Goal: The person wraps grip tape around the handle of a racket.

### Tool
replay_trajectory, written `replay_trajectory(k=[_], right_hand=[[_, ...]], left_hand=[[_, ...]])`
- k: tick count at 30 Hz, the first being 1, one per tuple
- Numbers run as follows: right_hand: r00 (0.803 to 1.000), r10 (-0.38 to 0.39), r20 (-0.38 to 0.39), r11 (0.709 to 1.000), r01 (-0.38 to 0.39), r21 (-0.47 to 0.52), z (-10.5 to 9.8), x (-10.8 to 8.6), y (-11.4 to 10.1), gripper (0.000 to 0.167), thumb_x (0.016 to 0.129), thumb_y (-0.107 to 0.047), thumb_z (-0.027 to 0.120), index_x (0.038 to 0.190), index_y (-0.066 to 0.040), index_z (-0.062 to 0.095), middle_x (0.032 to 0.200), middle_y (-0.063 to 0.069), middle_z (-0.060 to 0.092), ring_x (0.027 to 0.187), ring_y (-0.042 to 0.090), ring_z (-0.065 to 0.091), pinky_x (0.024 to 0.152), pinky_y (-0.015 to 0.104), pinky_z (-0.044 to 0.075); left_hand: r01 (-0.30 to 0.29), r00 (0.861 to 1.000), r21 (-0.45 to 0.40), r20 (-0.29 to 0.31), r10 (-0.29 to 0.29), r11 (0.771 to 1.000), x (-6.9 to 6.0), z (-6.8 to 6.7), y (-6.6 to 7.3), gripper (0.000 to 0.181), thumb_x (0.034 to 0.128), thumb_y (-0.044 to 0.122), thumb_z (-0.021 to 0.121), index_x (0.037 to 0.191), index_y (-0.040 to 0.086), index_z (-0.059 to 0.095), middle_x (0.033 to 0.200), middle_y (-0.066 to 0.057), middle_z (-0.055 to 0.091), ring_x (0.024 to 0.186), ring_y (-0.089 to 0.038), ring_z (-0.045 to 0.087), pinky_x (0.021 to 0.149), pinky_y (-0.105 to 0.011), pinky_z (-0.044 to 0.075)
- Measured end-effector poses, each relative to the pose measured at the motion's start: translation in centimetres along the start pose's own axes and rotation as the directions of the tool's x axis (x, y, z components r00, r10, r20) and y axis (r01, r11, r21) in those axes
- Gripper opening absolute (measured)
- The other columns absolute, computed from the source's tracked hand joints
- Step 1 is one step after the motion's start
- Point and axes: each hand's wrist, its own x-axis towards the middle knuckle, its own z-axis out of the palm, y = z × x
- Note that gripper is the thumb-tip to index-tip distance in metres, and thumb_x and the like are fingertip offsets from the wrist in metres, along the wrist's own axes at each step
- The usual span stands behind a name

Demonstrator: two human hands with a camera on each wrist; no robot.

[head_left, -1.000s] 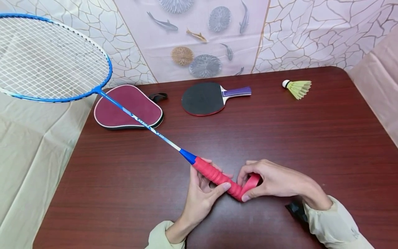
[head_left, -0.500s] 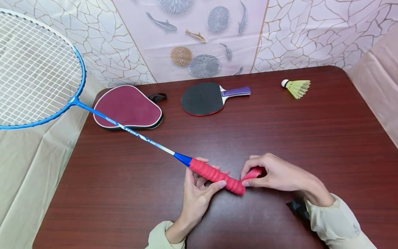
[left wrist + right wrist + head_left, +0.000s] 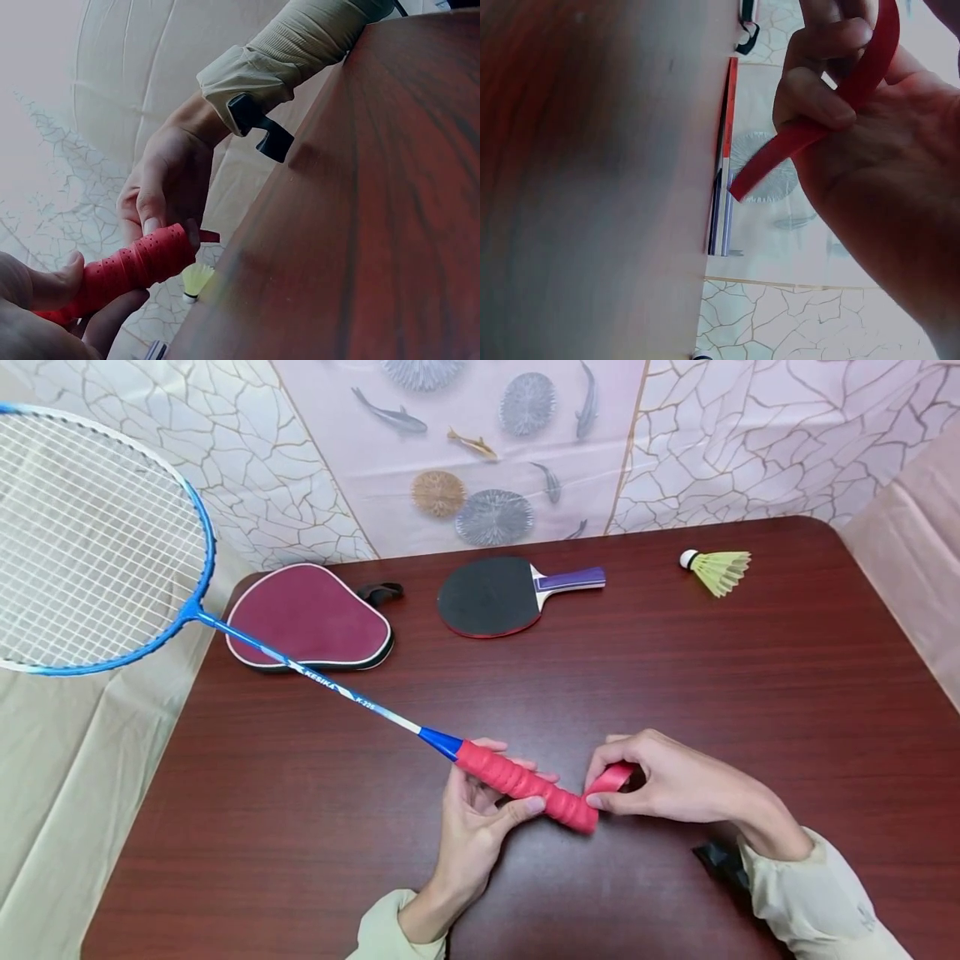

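A blue and white badminton racket (image 3: 382,712) slants across the head view, its strung head at the upper left above the table. Red perforated grip tape (image 3: 517,781) wraps the handle in overlapping turns. My left hand (image 3: 474,839) holds this handle, thumb on the near side and fingers behind it. At the butt end my right hand (image 3: 678,785) pinches the loose tape strip (image 3: 613,778) between thumb and fingers. In the right wrist view the strip (image 3: 780,150) passes between the curled fingers, with a free end sticking out.
A maroon paddle case (image 3: 311,618) lies at the table's back left, under the racket shaft. Beside it are a black table tennis paddle (image 3: 491,597) and a yellow shuttlecock (image 3: 720,572). Something small and black (image 3: 722,864) lies by the right sleeve. A patterned cloth (image 3: 495,410) hangs behind the table.
The racket head has swung lower and to the left since a second ago, then risen slightly. My right hand has shifted a little up and right with the tape strip.
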Motion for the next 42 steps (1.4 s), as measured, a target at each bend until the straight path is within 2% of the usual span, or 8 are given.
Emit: replay_trajectory(k=[4,8,13,20,24,29,37,42], right_hand=[[1.000,-0.009,0.010,1.000,0.009,0.009,0.1,0.2,0.1,0.013,0.089,-0.025,0.075,0.099,-0.031,0.067,0.086,-0.014,0.063,0.073,0.007,0.056,0.062,0.026,0.049],[0.996,-0.044,0.072,0.998,0.040,0.056,0.1,0.2,0.4,0.018,0.093,-0.024,0.071,0.110,-0.029,0.068,0.089,-0.014,0.066,0.072,0.006,0.056,0.062,0.024,0.049],[0.995,-0.060,0.078,0.997,0.055,0.062,0.2,0.0,0.6,0.017,0.092,-0.024,0.072,0.107,-0.031,0.070,0.089,-0.013,0.066,0.072,0.006,0.057,0.061,0.023,0.049],[1.000,0.009,-0.009,0.999,-0.010,-0.046,0.8,0.1,0.2,0.019,0.081,-0.040,0.081,0.095,-0.037,0.067,0.089,-0.017,0.063,0.076,0.006,0.057,0.063,0.025,0.050],[0.999,0.043,-0.026,0.996,-0.045,-0.077,1.2,0.4,-0.1,0.026,0.076,-0.044,0.084,0.090,-0.037,0.063,0.086,-0.017,0.060,0.075,0.005,0.055,0.061,0.025,0.048],[1.000,0.025,-0.017,0.998,-0.026,-0.063,1.0,0.4,-0.2,0.025,0.077,-0.043,0.083,0.091,-0.036,0.063,0.087,-0.017,0.061,0.076,0.006,0.055,0.062,0.025,0.049],[0.997,-0.074,-0.001,0.995,0.074,0.061,-0.2,0.0,0.2,0.009,0.089,-0.028,0.074,0.096,-0.029,0.069,0.083,-0.012,0.066,0.069,0.008,0.057,0.059,0.023,0.048],[1.000,-0.021,-0.018,0.998,0.022,0.061,-0.1,0.1,0.3,0.007,0.088,-0.030,0.075,0.093,-0.030,0.070,0.075,-0.012,0.066,0.064,0.005,0.054,0.054,0.023,0.046]], left_hand=[[-0.009,1.000,0.003,-0.008,0.010,1.000,0.0,-0.1,0.0,0.062,0.0797,-0.020,0.068,0.130,-0.010,0.033,0.111,-0.039,0.056,0.101,-0.060,0.057,0.087,-0.049,0.053],[-0.026,1.000,-0.002,0.016,0.026,1.000,0.1,0.0,0.0,0.058,0.0816,-0.021,0.066,0.127,-0.006,0.033,0.116,-0.039,0.056,0.106,-0.061,0.053,0.092,-0.049,0.050],[-0.040,0.997,-0.023,0.068,0.041,0.999,0.2,0.1,0.0,0.058,0.0854,-0.022,0.059,0.131,-0.009,0.024,0.128,-0.040,0.049,0.117,-0.057,0.049,0.098,-0.050,0.046],[0.066,0.998,0.081,0.019,-0.067,0.995,-0.1,0.3,-0.1,0.070,0.0828,-0.012,0.071,0.132,-0.004,0.022,0.119,-0.039,0.050,0.105,-0.047,0.061,0.090,-0.043,0.053],[0.088,0.996,0.127,-0.016,-0.087,0.988,-0.1,0.5,-0.2,0.065,0.0809,-0.010,0.074,0.124,-0.003,0.026,0.110,-0.041,0.052,0.098,-0.040,0.064,0.090,-0.040,0.053],[0.062,0.998,0.124,-0.008,-0.061,0.990,-0.1,0.5,-0.2,0.061,0.0814,-0.012,0.073,0.121,-0.005,0.027,0.108,-0.042,0.052,0.097,-0.041,0.065,0.089,-0.039,0.054],[0.006,1.000,0.018,0.028,-0.006,1.000,0.0,0.3,-0.2,0.059,0.0833,-0.017,0.066,0.122,-0.007,0.024,0.107,-0.046,0.045,0.095,-0.053,0.063,0.087,-0.051,0.053],[-0.032,0.999,-0.009,0.044,0.032,0.999,0.1,0.1,-0.3,0.058,0.0829,-0.019,0.065,0.120,-0.009,0.023,0.107,-0.049,0.044,0.096,-0.056,0.061,0.088,-0.052,0.052]])
